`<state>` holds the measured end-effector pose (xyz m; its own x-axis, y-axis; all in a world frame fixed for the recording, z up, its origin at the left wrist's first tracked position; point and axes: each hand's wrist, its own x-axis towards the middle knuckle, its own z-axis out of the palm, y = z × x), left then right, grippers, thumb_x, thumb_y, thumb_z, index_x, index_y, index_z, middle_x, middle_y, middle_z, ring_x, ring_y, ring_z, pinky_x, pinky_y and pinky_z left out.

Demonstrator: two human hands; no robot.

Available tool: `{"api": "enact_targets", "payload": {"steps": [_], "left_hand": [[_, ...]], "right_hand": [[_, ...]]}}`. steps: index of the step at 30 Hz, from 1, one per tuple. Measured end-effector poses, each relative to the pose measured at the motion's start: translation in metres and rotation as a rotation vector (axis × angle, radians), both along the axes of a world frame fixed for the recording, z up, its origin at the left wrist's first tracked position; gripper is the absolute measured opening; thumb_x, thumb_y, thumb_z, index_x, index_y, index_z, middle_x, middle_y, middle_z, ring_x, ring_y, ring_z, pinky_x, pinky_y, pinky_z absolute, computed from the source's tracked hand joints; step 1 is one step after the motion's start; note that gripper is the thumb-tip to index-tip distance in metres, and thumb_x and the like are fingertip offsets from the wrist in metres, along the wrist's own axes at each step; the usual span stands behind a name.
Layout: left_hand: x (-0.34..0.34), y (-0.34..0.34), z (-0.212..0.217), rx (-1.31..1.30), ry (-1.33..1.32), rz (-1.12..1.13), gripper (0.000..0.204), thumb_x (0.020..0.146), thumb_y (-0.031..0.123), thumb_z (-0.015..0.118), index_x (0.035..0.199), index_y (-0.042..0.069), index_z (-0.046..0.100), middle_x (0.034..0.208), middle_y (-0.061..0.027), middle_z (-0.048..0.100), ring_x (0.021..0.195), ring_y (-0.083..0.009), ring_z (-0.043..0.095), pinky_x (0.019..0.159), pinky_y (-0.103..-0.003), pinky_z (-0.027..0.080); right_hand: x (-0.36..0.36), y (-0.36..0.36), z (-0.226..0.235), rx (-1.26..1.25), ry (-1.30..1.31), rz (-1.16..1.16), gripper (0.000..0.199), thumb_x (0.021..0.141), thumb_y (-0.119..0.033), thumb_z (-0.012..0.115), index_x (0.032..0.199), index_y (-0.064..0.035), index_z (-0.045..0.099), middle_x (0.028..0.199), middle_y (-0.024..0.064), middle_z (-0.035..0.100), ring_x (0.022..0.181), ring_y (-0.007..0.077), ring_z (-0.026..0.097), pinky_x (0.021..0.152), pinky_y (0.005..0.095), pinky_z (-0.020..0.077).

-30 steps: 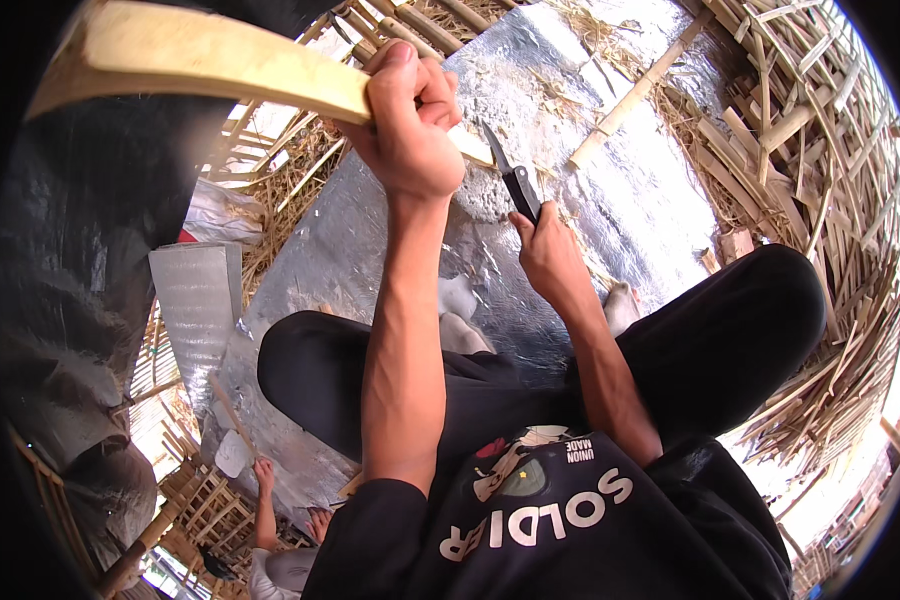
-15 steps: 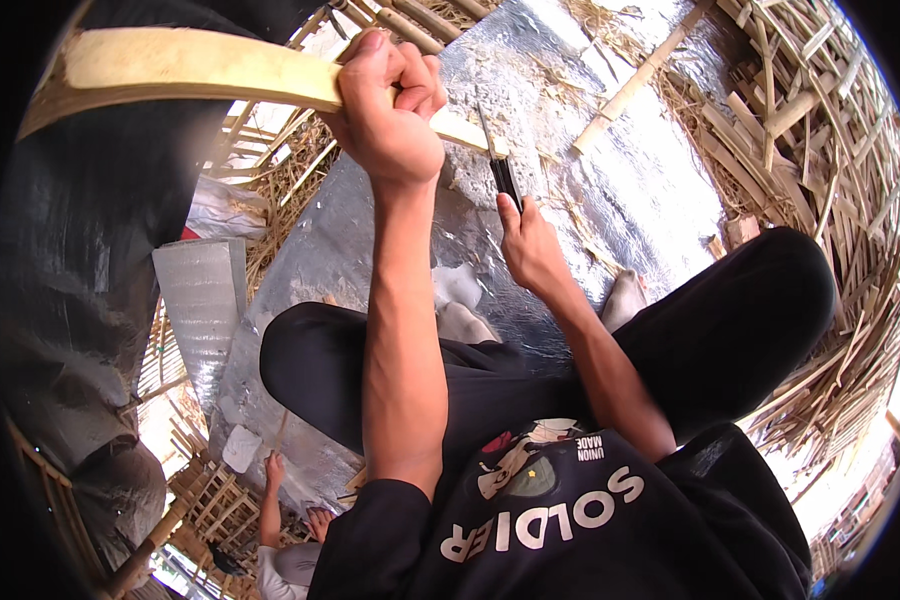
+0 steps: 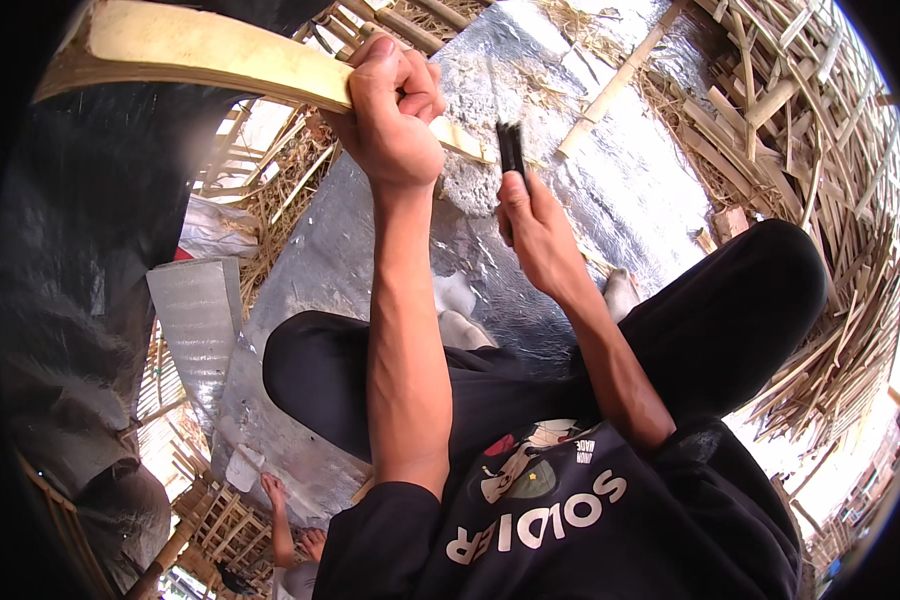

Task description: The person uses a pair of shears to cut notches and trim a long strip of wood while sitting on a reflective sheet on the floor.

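My left hand (image 3: pixel 395 110) is closed in a fist around a long pale-yellow split bamboo strip (image 3: pixel 210 55). One end of the strip runs off to the upper left; the short end comes out past my fist to the right. My right hand (image 3: pixel 538 225) grips the black handle of a knife (image 3: pixel 511 148), thumb along its side. The thin blade, smeared by motion, points away from me, just right of the strip's short end. A small gap shows between knife and strip.
I sit cross-legged on a silvery sheet (image 3: pixel 320 240) with pale debris. A bamboo stick (image 3: pixel 620 80) lies on it at the far right. A large heap of bamboo slats (image 3: pixel 780 170) stands at right. Black sheeting (image 3: pixel 90 250) hangs at left. Another person's hand (image 3: pixel 273 488) shows at lower left.
The knife has come away from the strip's short end, swinging to a more upright angle. The bamboo strip has shifted slightly, and my left hand keeps its grip.
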<state>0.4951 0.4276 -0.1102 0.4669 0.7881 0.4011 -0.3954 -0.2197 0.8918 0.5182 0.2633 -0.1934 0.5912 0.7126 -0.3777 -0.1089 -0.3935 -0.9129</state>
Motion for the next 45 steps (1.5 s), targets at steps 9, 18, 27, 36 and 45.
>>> {"api": "enact_targets", "payload": {"steps": [9,18,27,36,45], "left_hand": [[-0.015,0.004,0.001,-0.092,-0.068,-0.032,0.043,0.097,0.035,0.04,0.063,0.015,0.022,0.049,0.0015,0.019,0.043,-0.0102,0.018,0.044,-0.028,0.022],[-0.005,0.007,0.006,-0.156,-0.102,0.03,0.044,0.097,0.033,0.04,0.062,0.015,0.022,0.049,0.0021,0.02,0.042,-0.0101,0.02,0.043,-0.027,0.024],[-0.003,0.01,-0.001,-0.172,-0.17,0.079,0.04,0.095,0.022,0.042,0.061,0.013,0.025,0.05,0.0031,0.024,0.044,-0.0078,0.024,0.043,-0.026,0.024],[-0.007,0.016,-0.01,-0.215,-0.133,0.111,0.045,0.097,0.029,0.04,0.059,0.014,0.021,0.048,0.0017,0.022,0.043,-0.0108,0.023,0.045,-0.027,0.024],[-0.011,0.025,-0.007,-0.322,-0.216,0.25,0.045,0.095,0.023,0.045,0.058,0.014,0.022,0.049,0.0029,0.027,0.044,-0.0071,0.023,0.041,-0.026,0.021]], "right_hand": [[-0.025,-0.001,-0.058,-0.307,-0.247,0.046,0.049,0.107,-0.052,0.036,0.096,-0.006,0.05,0.071,0.0006,0.05,0.059,0.0097,0.047,0.054,0.0279,0.0385],[-0.005,-0.005,-0.058,-0.063,0.419,0.055,0.056,0.107,-0.056,0.031,0.085,-0.0071,0.049,0.067,0.0022,0.051,0.054,0.0127,0.048,0.052,0.0291,0.039],[-0.006,-0.004,0.001,0.224,0.099,-0.169,0.054,0.107,-0.054,0.032,0.092,-0.006,0.052,0.066,-0.0001,0.049,0.053,0.0065,0.041,0.049,0.0224,0.0325],[0.007,0.003,-0.018,-0.127,0.534,0.117,0.048,0.106,-0.053,0.039,0.093,-0.0076,0.048,0.069,0.0026,0.051,0.055,0.0109,0.045,0.05,0.0286,0.0365],[-0.003,-0.029,0.007,-0.041,0.068,0.386,0.11,0.078,-0.031,0.086,0.152,0.0108,0.015,0.107,0.0144,0.061,0.092,0.0192,0.061,0.085,0.0331,0.0509]]}}
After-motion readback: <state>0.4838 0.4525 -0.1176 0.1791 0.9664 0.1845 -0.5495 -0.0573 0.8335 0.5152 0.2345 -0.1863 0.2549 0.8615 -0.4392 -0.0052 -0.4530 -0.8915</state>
